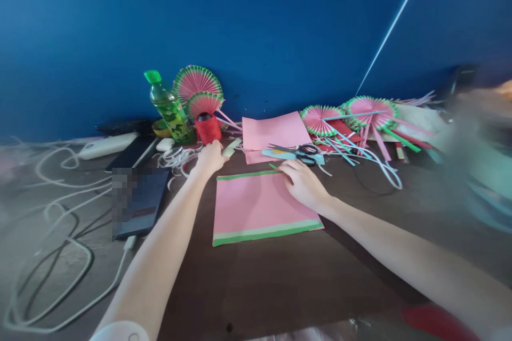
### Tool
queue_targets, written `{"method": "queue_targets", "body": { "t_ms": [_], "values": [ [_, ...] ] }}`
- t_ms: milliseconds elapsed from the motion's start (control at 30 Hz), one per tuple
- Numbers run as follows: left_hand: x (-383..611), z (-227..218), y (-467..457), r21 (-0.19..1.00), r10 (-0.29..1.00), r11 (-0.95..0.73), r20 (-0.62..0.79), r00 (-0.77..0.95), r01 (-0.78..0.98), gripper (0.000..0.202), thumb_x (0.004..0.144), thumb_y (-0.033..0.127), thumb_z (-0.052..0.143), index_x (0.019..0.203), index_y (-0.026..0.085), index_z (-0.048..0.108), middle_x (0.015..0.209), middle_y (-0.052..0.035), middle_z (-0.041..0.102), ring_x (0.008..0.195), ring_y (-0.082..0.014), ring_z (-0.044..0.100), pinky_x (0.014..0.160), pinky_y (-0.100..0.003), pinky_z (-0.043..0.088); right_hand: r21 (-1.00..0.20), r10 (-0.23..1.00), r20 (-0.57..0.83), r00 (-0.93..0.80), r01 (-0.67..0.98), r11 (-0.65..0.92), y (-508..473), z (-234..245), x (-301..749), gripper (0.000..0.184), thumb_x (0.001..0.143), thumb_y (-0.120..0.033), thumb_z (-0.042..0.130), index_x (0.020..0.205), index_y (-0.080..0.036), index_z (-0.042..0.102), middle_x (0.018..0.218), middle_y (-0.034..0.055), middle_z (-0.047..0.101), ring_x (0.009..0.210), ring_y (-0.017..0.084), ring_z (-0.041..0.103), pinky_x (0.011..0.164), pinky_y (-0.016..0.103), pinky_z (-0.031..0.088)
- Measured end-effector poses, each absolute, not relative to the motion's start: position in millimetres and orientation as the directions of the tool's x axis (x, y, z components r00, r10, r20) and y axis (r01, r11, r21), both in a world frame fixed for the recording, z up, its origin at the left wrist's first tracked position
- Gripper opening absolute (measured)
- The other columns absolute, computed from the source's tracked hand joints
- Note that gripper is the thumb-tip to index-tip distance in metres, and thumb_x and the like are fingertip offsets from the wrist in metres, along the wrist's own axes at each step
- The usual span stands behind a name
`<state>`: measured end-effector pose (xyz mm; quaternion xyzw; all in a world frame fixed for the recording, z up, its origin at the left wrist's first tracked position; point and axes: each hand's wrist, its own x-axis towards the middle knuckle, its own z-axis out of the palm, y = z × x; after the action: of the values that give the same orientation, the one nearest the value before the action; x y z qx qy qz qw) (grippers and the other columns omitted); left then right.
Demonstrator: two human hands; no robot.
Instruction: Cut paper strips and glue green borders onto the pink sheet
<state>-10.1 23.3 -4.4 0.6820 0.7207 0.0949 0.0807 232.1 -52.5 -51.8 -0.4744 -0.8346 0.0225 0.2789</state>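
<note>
A pink paper sheet (256, 205) with green strips along its near and far edges lies flat on the dark brown table (280, 287). My right hand (302, 181) rests on the sheet's far right corner, fingers curled down on the thin green strip (248, 175). My left hand (210, 159) reaches past the sheet's far left corner, fingers closed round a pale glue stick (232, 148). Black-handled scissors (298, 152) lie on a blue scrap just beyond my right hand.
More pink paper (276, 132) lies behind. Pink-and-green pleated fans (198, 88) stand against the blue wall beside a green bottle (170, 109) and a red container (208, 128); more fans (368, 112) and loose strips lie at right. A tablet (140, 200) and white cables (60, 234) lie left.
</note>
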Motion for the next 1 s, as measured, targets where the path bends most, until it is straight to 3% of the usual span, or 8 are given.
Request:
{"method": "queue_targets", "body": {
  "t_ms": [100, 233, 367, 433, 533, 667, 800, 1000],
  "values": [
    [-15.8, -5.9, 28.9, 0.393, 0.999, 0.049, -0.013, -0.048, 0.918, 0.038, 0.066, 0.021, 0.068, 0.102, 0.014, 0.058, 0.100, -0.0136, 0.067, 0.091, -0.0269, 0.062, 0.073, -0.030, 0.042, -0.335, 0.799, 0.461, -0.386, 0.758, 0.559, -50.8, -54.2, 232.1, 0.032, 0.076, -0.003, 0.041, 0.097, -0.013, 0.063, 0.097, 0.0107, 0.062, 0.092, 0.023, 0.054, 0.085, 0.039, 0.045],
    [-22.3, -4.5, 33.9, 0.523, 1.000, 0.029, -0.019, -0.022, 0.852, 0.020, 0.062, 0.018, 0.068, 0.081, 0.017, 0.062, 0.082, -0.0059, 0.069, 0.076, -0.0212, 0.063, 0.068, -0.026, 0.041, -0.433, 0.804, 0.481, -0.349, 0.703, 0.564, -47.8, -53.0, 231.6, 0.031, 0.074, -0.003, 0.043, 0.092, -0.017, 0.064, 0.096, 0.0086, 0.063, 0.093, 0.022, 0.056, 0.086, 0.039, 0.045],
    [-25.7, 5.5, 33.7, 0.697, 0.990, -0.037, 0.122, -0.068, 0.716, 0.016, 0.065, 0.027, 0.067, 0.074, 0.016, 0.060, 0.073, -0.0016, 0.065, 0.067, -0.0153, 0.059, 0.062, -0.023, 0.041, -0.506, 0.841, 0.486, -0.240, 0.707, 0.494, -37.3, -41.3, 241.7, 0.028, 0.073, -0.007, 0.045, 0.090, -0.018, 0.064, 0.093, 0.0079, 0.063, 0.088, 0.021, 0.058, 0.082, 0.036, 0.046],
    [-25.1, 12.6, 32.3, 0.831, 0.970, -0.086, 0.195, -0.143, 0.550, 0.017, 0.063, 0.027, 0.069, 0.069, 0.015, 0.058, 0.065, 0.0005, 0.061, 0.059, -0.0123, 0.055, 0.058, -0.023, 0.039, -0.440, 0.866, 0.468, -0.175, 0.804, 0.401, -27.5, -32.9, 253.7, 0.030, 0.071, -0.007, 0.045, 0.093, -0.015, 0.064, 0.095, 0.0100, 0.062, 0.089, 0.023, 0.057, 0.085, 0.037, 0.044],
    [-20.9, 22.5, 28.8, 0.944, 0.967, -0.091, 0.160, -0.198, 0.317, 0.018, 0.062, 0.026, 0.070, 0.067, 0.014, 0.057, 0.056, 0.0026, 0.056, 0.048, -0.0085, 0.049, 0.048, -0.020, 0.036, -0.289, 0.934, 0.331, -0.133, 0.928, 0.234, -10.0, -20.5, 273.6, 0.034, 0.068, -0.011, 0.051, 0.100, -0.013, 0.063, 0.099, 0.0134, 0.060, 0.095, 0.026, 0.054, 0.086, 0.038, 0.042],
    [-12.7, 29.7, 23.0, 0.989, 0.986, -0.007, 0.031, -0.162, 0.146, 0.017, 0.066, 0.024, 0.070, 0.069, 0.013, 0.057, 0.053, 0.0015, 0.057, 0.042, -0.0081, 0.051, 0.041, -0.019, 0.037, -0.147, 0.963, 0.018, -0.268, 0.952, 0.267, 7.2, -4.1, 283.6, 0.039, 0.067, -0.017, 0.055, 0.105, -0.012, 0.060, 0.096, 0.0124, 0.062, 0.091, 0.024, 0.057, 0.078, 0.031, 0.043],
    [-8.8, 31.1, 19.5, 0.997, 0.995, 0.070, -0.072, -0.068, -0.022, 0.014, 0.070, 0.019, 0.069, 0.070, 0.011, 0.056, 0.059, -0.0027, 0.063, 0.052, -0.0112, 0.061, 0.052, -0.021, 0.049, -0.078, 0.962, -0.142, -0.235, 0.971, 0.226, 11.4, 12.1, 274.4, 0.044, 0.064, -0.013, 0.052, 0.107, -0.015, 0.058, 0.092, 0.0090, 0.066, 0.079, 0.021, 0.060, 0.061, 0.026, 0.040],
    [-9.6, 30.7, 18.9, 0.984, 0.994, 0.058, -0.042, 0.099, -0.170, 0.006, 0.069, 0.007, 0.067, 0.073, 0.007, 0.061, 0.071, -0.0063, 0.068, 0.066, -0.0120, 0.065, 0.073, -0.024, 0.053, -0.005, 0.963, -0.218, -0.159, 0.987, 0.162, 4.4, 39.7, 269.5, 0.043, 0.065, -0.016, 0.051, 0.106, -0.021, 0.063, 0.100, 0.0061, 0.067, 0.086, 0.023, 0.062, 0.061, 0.026, 0.039]
  ]
}}
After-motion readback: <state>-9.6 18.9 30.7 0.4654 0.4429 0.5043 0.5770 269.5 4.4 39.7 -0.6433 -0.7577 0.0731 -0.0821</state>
